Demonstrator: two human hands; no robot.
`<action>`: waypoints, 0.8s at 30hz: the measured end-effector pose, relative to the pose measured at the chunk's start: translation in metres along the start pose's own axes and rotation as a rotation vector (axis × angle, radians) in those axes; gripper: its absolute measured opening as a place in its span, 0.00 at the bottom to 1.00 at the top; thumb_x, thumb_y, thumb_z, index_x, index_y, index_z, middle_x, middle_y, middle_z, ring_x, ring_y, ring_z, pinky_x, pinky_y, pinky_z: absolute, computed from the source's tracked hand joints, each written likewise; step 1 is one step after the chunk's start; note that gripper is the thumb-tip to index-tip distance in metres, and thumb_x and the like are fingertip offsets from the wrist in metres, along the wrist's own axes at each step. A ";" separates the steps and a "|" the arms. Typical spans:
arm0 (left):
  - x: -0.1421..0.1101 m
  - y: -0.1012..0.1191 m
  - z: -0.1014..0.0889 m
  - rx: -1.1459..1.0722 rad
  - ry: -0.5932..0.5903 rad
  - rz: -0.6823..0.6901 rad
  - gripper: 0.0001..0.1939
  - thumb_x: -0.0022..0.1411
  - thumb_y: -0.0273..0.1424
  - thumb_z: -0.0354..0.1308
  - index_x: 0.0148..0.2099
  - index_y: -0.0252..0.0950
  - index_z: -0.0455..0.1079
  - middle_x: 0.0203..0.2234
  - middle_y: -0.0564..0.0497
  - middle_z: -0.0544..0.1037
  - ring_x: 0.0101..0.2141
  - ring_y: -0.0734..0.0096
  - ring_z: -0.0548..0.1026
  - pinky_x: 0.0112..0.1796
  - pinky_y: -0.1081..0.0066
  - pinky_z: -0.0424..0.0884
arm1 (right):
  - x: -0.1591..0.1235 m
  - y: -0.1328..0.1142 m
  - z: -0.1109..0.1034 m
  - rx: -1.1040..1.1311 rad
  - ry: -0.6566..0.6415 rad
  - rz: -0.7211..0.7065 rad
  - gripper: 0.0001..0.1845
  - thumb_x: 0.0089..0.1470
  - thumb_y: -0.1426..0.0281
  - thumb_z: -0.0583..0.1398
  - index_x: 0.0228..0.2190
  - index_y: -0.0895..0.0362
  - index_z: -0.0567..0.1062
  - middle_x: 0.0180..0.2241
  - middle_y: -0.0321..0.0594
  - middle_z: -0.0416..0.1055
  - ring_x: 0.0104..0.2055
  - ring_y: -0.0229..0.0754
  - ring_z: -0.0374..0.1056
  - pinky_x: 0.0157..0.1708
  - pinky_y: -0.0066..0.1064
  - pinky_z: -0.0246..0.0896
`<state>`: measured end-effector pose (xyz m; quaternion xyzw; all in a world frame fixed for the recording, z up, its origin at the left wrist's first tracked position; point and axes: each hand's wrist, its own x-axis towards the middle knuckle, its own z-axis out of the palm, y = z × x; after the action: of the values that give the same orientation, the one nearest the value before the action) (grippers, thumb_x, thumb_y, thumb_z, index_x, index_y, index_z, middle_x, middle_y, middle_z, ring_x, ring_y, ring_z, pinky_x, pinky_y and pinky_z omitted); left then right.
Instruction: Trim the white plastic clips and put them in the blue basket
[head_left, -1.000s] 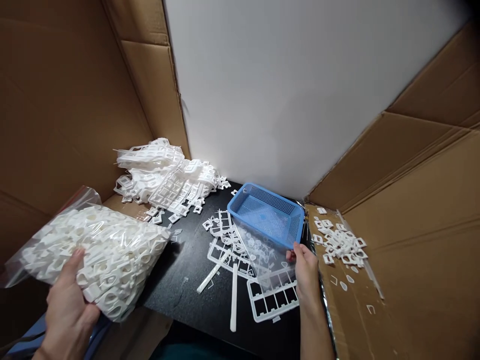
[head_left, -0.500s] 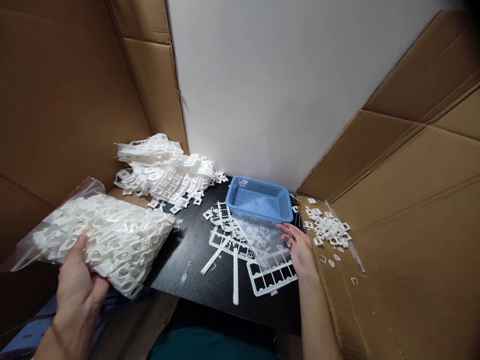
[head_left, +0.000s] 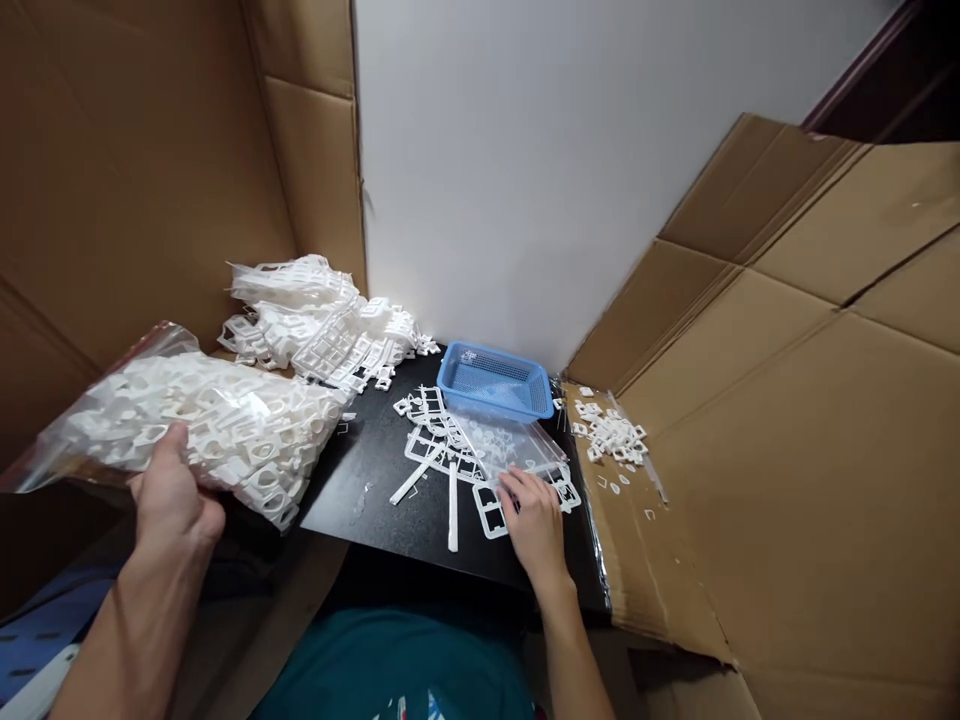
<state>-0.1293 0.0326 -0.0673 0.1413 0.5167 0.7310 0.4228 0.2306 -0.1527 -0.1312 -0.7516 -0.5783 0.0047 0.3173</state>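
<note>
My left hand (head_left: 172,495) grips a clear plastic bag full of small white plastic parts (head_left: 202,425), held up at the left over the edge of the black table (head_left: 352,490). My right hand (head_left: 534,518) lies on a second, nearly flat clear bag (head_left: 510,447) that holds a few white pieces. Its fingers are spread on the bag's near edge. That bag rests on white plastic frames (head_left: 442,455) and against a blue mesh basket (head_left: 493,382) just behind it.
A heap of white plastic frames (head_left: 315,325) lies at the back left. Small white square parts (head_left: 611,435) are scattered on the cardboard flap (head_left: 750,480) at the right. Cardboard walls stand left and right, a white wall behind.
My right hand has slid left and nearer along the flat bag, from its right edge by the basket to its near edge. My view has pulled back and upward. The left hand keeps its bag.
</note>
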 end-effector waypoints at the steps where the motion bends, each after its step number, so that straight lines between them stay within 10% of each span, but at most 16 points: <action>1: 0.000 0.000 0.000 -0.020 0.026 0.008 0.08 0.67 0.22 0.62 0.46 0.28 0.68 0.59 0.42 0.75 0.61 0.66 0.74 0.51 0.80 0.77 | 0.002 -0.001 0.002 -0.029 -0.009 -0.022 0.15 0.68 0.66 0.58 0.51 0.53 0.81 0.57 0.49 0.78 0.60 0.57 0.72 0.63 0.54 0.59; 11: 0.014 -0.004 0.007 -0.111 0.053 0.014 0.03 0.68 0.19 0.61 0.41 0.27 0.70 0.42 0.47 0.80 0.57 0.61 0.78 0.57 0.61 0.76 | 0.033 0.012 0.005 -0.210 -0.105 -0.220 0.23 0.65 0.80 0.53 0.54 0.53 0.79 0.57 0.46 0.79 0.59 0.52 0.75 0.63 0.51 0.65; 24: 0.026 -0.014 0.003 -0.011 0.031 0.036 0.06 0.70 0.20 0.58 0.48 0.29 0.70 0.47 0.47 0.78 0.53 0.67 0.78 0.53 0.63 0.79 | 0.067 0.056 0.009 -0.301 -0.204 -0.308 0.33 0.58 0.87 0.50 0.60 0.59 0.75 0.62 0.50 0.73 0.64 0.51 0.72 0.65 0.46 0.67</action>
<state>-0.1360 0.0559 -0.0837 0.1369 0.5164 0.7435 0.4022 0.2983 -0.0967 -0.1417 -0.6889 -0.7095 -0.0542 0.1383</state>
